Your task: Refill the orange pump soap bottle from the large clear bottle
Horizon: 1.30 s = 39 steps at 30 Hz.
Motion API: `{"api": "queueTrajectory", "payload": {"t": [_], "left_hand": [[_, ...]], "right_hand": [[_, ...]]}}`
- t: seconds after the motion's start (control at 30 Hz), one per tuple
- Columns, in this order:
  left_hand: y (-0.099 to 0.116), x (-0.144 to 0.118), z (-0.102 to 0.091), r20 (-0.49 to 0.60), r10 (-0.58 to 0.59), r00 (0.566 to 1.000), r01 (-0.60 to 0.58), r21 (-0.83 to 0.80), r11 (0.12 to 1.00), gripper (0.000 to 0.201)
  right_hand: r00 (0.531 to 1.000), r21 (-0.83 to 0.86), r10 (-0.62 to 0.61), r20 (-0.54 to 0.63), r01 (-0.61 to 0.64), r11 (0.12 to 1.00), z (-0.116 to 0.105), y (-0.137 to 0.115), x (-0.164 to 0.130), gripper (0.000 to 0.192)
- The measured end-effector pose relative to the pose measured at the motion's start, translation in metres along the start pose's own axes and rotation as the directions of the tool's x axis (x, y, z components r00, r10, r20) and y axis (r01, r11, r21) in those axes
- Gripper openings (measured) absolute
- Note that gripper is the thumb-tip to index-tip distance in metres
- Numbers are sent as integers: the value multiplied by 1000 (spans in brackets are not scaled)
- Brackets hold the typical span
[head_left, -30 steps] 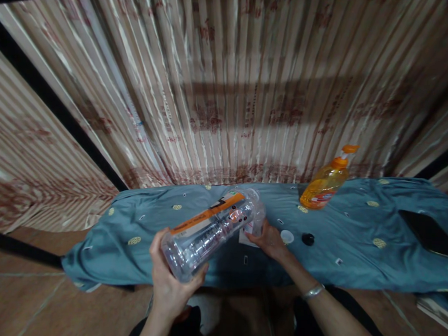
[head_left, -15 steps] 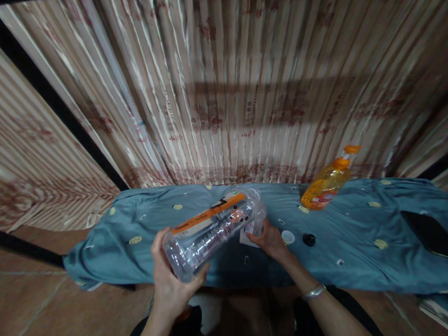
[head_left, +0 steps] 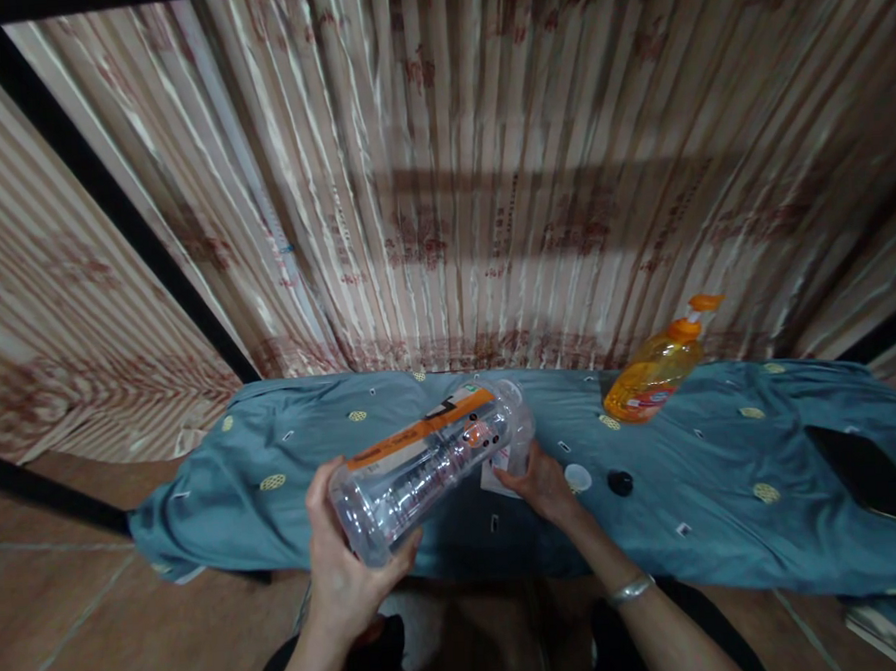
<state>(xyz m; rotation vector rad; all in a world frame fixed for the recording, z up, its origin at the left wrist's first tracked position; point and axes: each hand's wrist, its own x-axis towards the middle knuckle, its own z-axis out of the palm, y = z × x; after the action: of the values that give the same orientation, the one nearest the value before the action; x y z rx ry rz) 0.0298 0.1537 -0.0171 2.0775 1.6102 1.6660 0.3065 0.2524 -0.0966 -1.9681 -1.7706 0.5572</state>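
Observation:
My left hand [head_left: 344, 561] is wrapped around the base end of a large clear plastic bottle [head_left: 425, 477] with an orange and white label. The bottle lies tilted, its far end up and to the right, over a smaller clear plastic container [head_left: 523, 435]. Fingers of my right hand [head_left: 542, 483] close round that container; its exact shape is partly hidden behind the big bottle's end. Beside my right hand are a white round cap [head_left: 577, 477] and a small black cap [head_left: 620, 483]. A pale card or paper [head_left: 493, 479] shows under the container.
A pump bottle of orange liquid [head_left: 651, 375] stands toward the back right. A black phone or tablet [head_left: 868, 469] lies at the right. Blue patterned cloth [head_left: 315, 523] covers the narrow bench, with a striped curtain [head_left: 472, 224] behind and dark posts [head_left: 135, 242] at the sides.
Almost nothing differs. Both hands keep their hold on the bottle and the container, and the view has shifted slightly.

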Motion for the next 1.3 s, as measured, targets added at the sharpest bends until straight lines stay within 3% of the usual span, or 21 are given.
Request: {"api": "queueTrajectory", "payload": {"t": [0.53,0.83,1.13,1.3], "left_hand": [[2,3,-2,12,61,998,-62,32,998,94],[5,2,-1,-19,7,1000,-7,2,1000,92],[-3,-3,-2,42,-61,997,63,-40,997,96],[-1,-2,-2,46,-69,997,72,-63,995,96]], "right_hand": [[1000,6,12,23,-12,1000,-4,-3,0,62],[999,-24,34,5,-34,999,-2,-4,-1,62],[999,-8,-30,-24,30,1000,1,2,-1,59],[1000,22,0,-24,1,1000,0,-3,-4,58]]}}
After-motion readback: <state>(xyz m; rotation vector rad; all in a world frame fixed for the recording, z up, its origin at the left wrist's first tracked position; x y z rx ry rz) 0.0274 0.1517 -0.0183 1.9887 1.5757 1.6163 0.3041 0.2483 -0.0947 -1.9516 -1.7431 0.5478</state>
